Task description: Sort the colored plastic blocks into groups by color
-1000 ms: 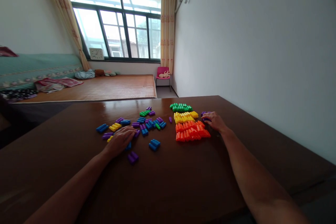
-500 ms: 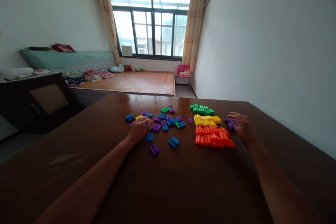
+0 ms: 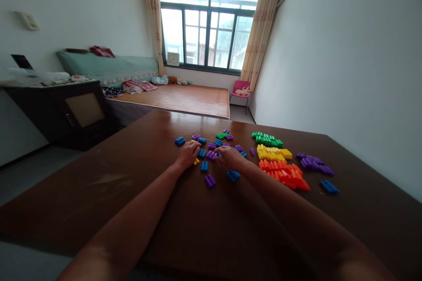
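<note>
Small plastic pieces shaped like joined tubes lie scattered across the dark table. My left hand (image 3: 188,154) rests palm down over yellow pieces (image 3: 196,161), fingers loosely stretched, beside blue pieces (image 3: 202,153). At the middle of the scatter, my right hand (image 3: 231,158) reaches in with its fingertips at purple pieces (image 3: 211,155); its fingers look apart, and what lies under them is partly hidden. Nearer me are a purple pair (image 3: 210,181), a blue pair (image 3: 204,167) and a blue group (image 3: 233,176), the last beside my right wrist.
Sorted by colour on the right are green (image 3: 267,139), yellow (image 3: 274,153), orange (image 3: 285,174) and purple (image 3: 314,164) groups, with a blue group (image 3: 329,187) nearby. My right forearm passes close to the orange pieces. Beyond the brown table (image 3: 132,149) stands a bed (image 3: 184,99).
My right hand has left the purple group on the right and moved left into the scatter. A blue group now shows near the purple one. The view has shifted; my left hand remains over the pieces.
</note>
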`<state>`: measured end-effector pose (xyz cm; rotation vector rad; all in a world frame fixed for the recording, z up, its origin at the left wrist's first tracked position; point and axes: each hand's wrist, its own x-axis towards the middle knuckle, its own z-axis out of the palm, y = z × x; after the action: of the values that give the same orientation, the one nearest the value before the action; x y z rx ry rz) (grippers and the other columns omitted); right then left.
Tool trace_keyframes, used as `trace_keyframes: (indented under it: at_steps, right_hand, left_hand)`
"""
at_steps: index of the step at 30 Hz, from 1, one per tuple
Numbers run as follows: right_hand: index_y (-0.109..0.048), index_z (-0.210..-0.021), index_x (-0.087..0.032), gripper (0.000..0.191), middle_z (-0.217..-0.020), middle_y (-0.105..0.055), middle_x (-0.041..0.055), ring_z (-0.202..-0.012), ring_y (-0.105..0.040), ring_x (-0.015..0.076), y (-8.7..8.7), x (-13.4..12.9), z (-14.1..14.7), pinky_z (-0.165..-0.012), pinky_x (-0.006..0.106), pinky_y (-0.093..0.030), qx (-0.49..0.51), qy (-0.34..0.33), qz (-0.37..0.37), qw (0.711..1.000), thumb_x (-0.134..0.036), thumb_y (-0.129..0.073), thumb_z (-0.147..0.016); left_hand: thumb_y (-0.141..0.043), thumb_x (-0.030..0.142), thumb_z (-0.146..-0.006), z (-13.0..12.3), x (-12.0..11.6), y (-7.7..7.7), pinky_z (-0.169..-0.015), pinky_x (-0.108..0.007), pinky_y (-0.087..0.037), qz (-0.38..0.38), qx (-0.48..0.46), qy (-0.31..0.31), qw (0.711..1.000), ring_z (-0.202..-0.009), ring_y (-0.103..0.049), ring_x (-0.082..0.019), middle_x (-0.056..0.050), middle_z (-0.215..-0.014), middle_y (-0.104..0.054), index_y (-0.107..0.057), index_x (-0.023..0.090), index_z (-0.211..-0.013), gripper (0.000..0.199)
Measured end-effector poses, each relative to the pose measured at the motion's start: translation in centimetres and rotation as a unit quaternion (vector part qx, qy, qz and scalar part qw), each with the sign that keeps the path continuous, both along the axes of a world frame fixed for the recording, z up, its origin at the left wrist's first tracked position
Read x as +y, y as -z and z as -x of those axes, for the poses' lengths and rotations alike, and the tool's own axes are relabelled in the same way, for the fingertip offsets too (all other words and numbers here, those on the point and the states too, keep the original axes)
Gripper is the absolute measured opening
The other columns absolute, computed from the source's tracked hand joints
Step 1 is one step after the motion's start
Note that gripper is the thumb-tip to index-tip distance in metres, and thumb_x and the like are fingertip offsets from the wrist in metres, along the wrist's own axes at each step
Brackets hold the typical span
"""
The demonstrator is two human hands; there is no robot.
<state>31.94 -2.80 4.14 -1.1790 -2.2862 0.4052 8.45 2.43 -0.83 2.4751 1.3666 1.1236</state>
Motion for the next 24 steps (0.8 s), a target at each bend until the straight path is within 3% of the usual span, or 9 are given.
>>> trace_keyframes:
  at_steps: [3, 6, 9, 11, 14, 18, 21, 24]
  right_hand:
    - [-0.067, -0.083, -0.024, 0.017, -0.084, -0.068, 0.0037, -0.099, -0.061, 0.0276, 1.1, 2.1, 3.0, -0.096, 0.045, -0.043, -0.006, 0.034, 0.028, 0.999, -0.02, -0.076, -0.069]
    - [-0.065, -0.074, -0.025, 0.027, -0.078, -0.068, 0.0003, -0.104, -0.06, 0.0272, 1.2, 2.6, 4.1, -0.1, 0.043, -0.041, -0.01, 0.04, 0.041, 0.998, -0.008, -0.079, -0.059]
    - [-0.068, -0.089, -0.028, 0.045, -0.095, -0.071, -0.0034, -0.106, -0.06, 0.0239, 0.1, 1.6, 3.0, -0.102, 0.037, -0.041, -0.008, 0.022, 0.027, 0.999, 0.001, -0.075, -0.054]
    - [-0.068, -0.1, -0.031, 0.058, -0.109, -0.069, -0.0059, -0.111, -0.058, 0.023, -1.2, 0.5, 0.7, -0.104, 0.036, -0.041, -0.003, 0.01, 0.005, 1.0, 0.005, -0.069, -0.054]
    - [-0.067, -0.107, -0.033, 0.059, -0.116, -0.067, -0.005, -0.112, -0.058, 0.0223, -3.3, -1.0, -5.4, -0.102, 0.038, -0.043, 0.012, 0.031, -0.031, 0.999, 0.002, -0.061, -0.06]
    - [-0.067, -0.112, -0.022, 0.051, -0.111, -0.068, 0.0055, -0.098, -0.064, 0.0212, -5.3, -2.1, -18.5, -0.09, 0.036, -0.05, 0.024, 0.169, -0.041, 0.984, -0.005, -0.058, -0.064]
    - [-0.07, -0.106, -0.02, 0.048, -0.106, -0.069, 0.0077, -0.096, -0.064, 0.0228, -5.5, -2.7, -29.0, -0.086, 0.033, -0.05, -0.049, 0.334, -0.046, 0.94, -0.007, -0.063, -0.059]
    - [-0.071, -0.101, -0.019, 0.044, -0.102, -0.071, 0.0094, -0.092, -0.065, 0.0233, -4.6, -3.0, -36.4, -0.081, 0.03, -0.049, -0.119, 0.434, 0.005, 0.893, -0.009, -0.067, -0.058]
  left_hand:
    - [-0.043, 0.026, -0.091, 0.1, 0.1, 0.0, -0.098, -0.041, -0.046, 0.001, -0.013, 0.006, 1.0, -0.107, -0.06, -0.024, -0.01, -0.109, -0.069, -0.069, 0.018, -0.102, 0.029]
    - [-0.044, 0.027, -0.09, 0.2, 0.4, 0.2, -0.096, -0.042, -0.048, -0.003, -0.027, 0.004, 1.0, -0.105, -0.062, -0.024, -0.009, -0.106, -0.07, -0.069, 0.019, -0.099, 0.028]
    - [-0.044, 0.032, -0.09, 0.5, 0.8, 0.4, -0.097, -0.042, -0.048, -0.006, -0.029, 0.016, 0.999, -0.105, -0.062, -0.023, -0.008, -0.107, -0.07, -0.069, 0.02, -0.099, 0.029]
    - [-0.042, 0.036, -0.09, 0.7, 1.1, 0.6, -0.096, -0.042, -0.048, -0.007, -0.029, 0.019, 0.999, -0.105, -0.062, -0.024, -0.008, -0.107, -0.071, -0.069, 0.021, -0.099, 0.032]
    - [-0.042, 0.041, -0.09, 1.0, 1.6, 0.9, -0.096, -0.042, -0.049, -0.012, -0.023, 0.02, 0.999, -0.106, -0.062, -0.025, -0.008, -0.108, -0.071, -0.069, 0.022, -0.098, 0.034]
    - [-0.042, 0.044, -0.091, 1.2, 2.0, 1.0, -0.097, -0.043, -0.048, -0.016, 0.0, 0.026, 1.0, -0.106, -0.063, -0.026, -0.009, -0.108, -0.071, -0.069, 0.021, -0.1, 0.037]
    - [-0.041, 0.049, -0.091, 1.3, 2.3, 0.9, -0.097, -0.044, -0.049, -0.02, 0.013, 0.015, 1.0, -0.106, -0.064, -0.027, -0.009, -0.108, -0.072, -0.07, 0.022, -0.098, 0.04]
    - [-0.041, 0.054, -0.09, 1.4, 2.7, 0.8, -0.096, -0.042, -0.05, -0.021, 0.022, 0.01, 0.999, -0.105, -0.065, -0.027, -0.009, -0.107, -0.072, -0.071, 0.023, -0.096, 0.043]
